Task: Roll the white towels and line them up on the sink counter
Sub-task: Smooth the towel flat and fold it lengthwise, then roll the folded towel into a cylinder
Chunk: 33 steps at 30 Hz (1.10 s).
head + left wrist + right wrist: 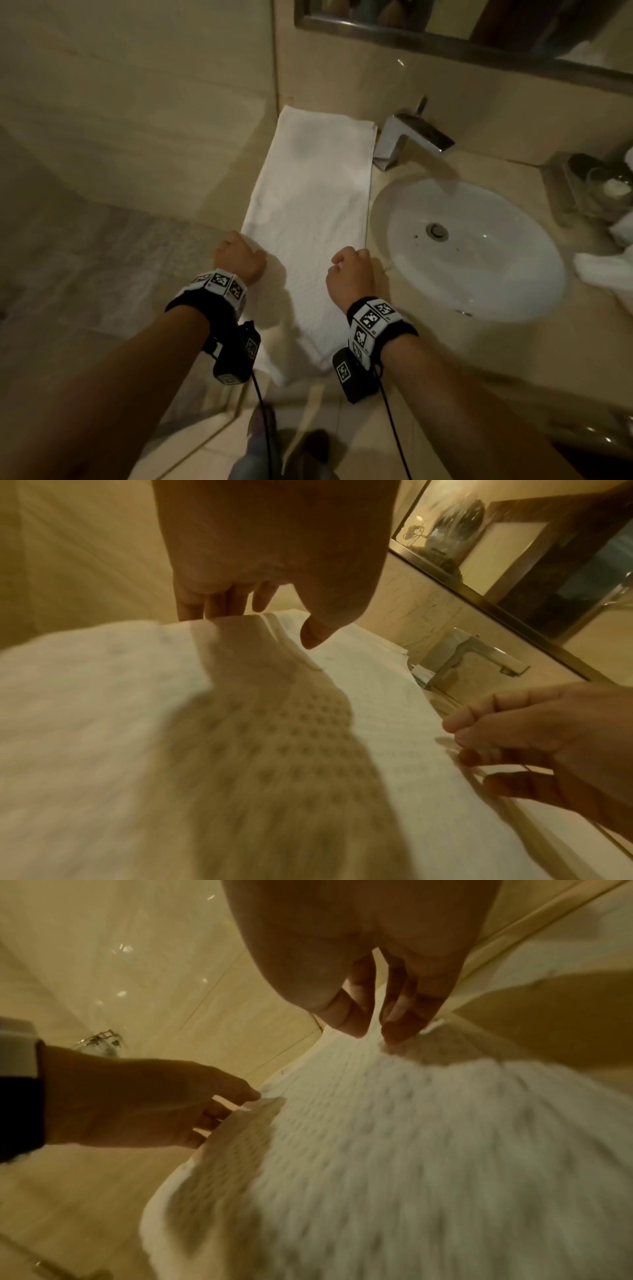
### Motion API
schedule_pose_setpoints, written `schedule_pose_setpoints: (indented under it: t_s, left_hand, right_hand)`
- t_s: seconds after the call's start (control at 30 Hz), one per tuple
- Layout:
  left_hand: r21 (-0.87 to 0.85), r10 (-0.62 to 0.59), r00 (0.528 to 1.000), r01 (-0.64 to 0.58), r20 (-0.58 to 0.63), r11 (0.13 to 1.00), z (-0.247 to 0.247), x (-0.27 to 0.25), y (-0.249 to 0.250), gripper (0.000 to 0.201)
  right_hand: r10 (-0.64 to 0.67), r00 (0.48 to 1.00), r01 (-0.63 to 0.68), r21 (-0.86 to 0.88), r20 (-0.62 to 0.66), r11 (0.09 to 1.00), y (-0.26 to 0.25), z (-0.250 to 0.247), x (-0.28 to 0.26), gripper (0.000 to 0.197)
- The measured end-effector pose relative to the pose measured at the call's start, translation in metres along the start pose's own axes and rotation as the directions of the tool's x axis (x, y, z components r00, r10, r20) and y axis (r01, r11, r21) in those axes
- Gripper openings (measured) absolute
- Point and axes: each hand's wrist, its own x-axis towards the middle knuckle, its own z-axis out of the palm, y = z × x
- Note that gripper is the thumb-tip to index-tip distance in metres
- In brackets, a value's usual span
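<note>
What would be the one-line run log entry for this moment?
towel: flat, unrolled, left of sink | left hand: pinches left edge | right hand: pinches right edge | rolling: not begun

A white oval basin (479,253) is sunk into the beige top, its round metal drain (437,230) near the middle. Behind it stands an angular chrome tap (407,140), spout reaching toward the bowl. Above, a dark-framed wall mirror (479,37). At far right, clear glass tumblers (596,185), blurred.
</note>
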Motion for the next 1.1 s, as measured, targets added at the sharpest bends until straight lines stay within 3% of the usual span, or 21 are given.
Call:
schedule_pose_setpoints:
  t_s: [0.17, 0.3, 0.37, 0.43, 0.53, 0.63, 0.7, 0.8, 0.9, 1.0, 1.1]
  left_hand:
    - [-0.360, -0.078, 0.993, 0.105, 0.089, 0.927, 0.006, -0.035, -0.049, 0.082]
    - [-0.495, -0.152, 0.982, 0.189, 0.115, 0.848, 0.020, -0.053, -0.086, 0.081]
    - [-0.570, -0.140, 0.982, 0.187, 0.126, 0.800, 0.024, -0.057, -0.095, 0.092]
    - [-0.603, -0.138, 0.979, 0.202, 0.151, 0.772, 0.034, -0.055, -0.113, 0.101]
    - [-0.570, -0.101, 0.981, 0.180, 0.168, 0.801, 0.031, -0.069, -0.120, 0.092]
    - [-0.495, -0.043, 0.981, 0.133, 0.189, 0.859, 0.029, -0.083, -0.124, 0.052]
    - [-0.456, 0.019, 0.978, 0.078, 0.206, 0.886, 0.034, -0.084, -0.131, 0.036]
    - [-0.434, 0.068, 0.971, 0.039, 0.228, 0.900, 0.043, -0.083, -0.140, 0.035]
    - [-0.431, 0.087, 0.965, 0.029, 0.246, 0.902, 0.056, -0.080, -0.150, 0.041]
    - [-0.417, 0.103, 0.953, 0.027, 0.286, 0.909, 0.072, -0.081, -0.156, 0.052]
    - [-0.385, 0.046, 0.934, 0.100, 0.354, 0.918, 0.086, -0.084, -0.167, 0.042]
  right_hand:
    - [0.042, 0.972, 0.008, 0.210, -0.232, 0.978, 0.022, 0.024, -0.057, 0.020]
    - [0.005, 0.936, 0.077, 0.218, -0.351, 0.973, 0.038, 0.046, -0.091, 0.019]
    - [-0.010, 0.913, 0.116, 0.237, -0.407, 0.965, 0.038, 0.053, -0.094, 0.017]
    - [0.056, 0.903, 0.083, 0.301, -0.426, 0.950, 0.039, 0.068, -0.097, 0.015]
    - [0.334, 0.876, -0.152, 0.458, -0.348, 0.876, 0.046, 0.092, -0.114, 0.018]
    - [0.584, 0.798, -0.455, 0.491, -0.145, 0.743, 0.068, 0.106, -0.128, 0.016]
    - [0.650, 0.757, -0.541, 0.495, -0.065, 0.680, 0.084, 0.110, -0.126, 0.020]
    - [0.597, 0.802, -0.509, 0.509, -0.010, 0.694, 0.096, 0.110, -0.116, 0.026]
    - [0.534, 0.839, -0.513, 0.471, 0.099, 0.718, 0.101, 0.102, -0.114, 0.048]
    - [0.490, 0.865, -0.480, 0.460, 0.108, 0.747, 0.116, 0.103, -0.113, 0.054]
    - [0.419, 0.902, -0.419, 0.460, 0.107, 0.783, 0.133, 0.116, -0.118, 0.057]
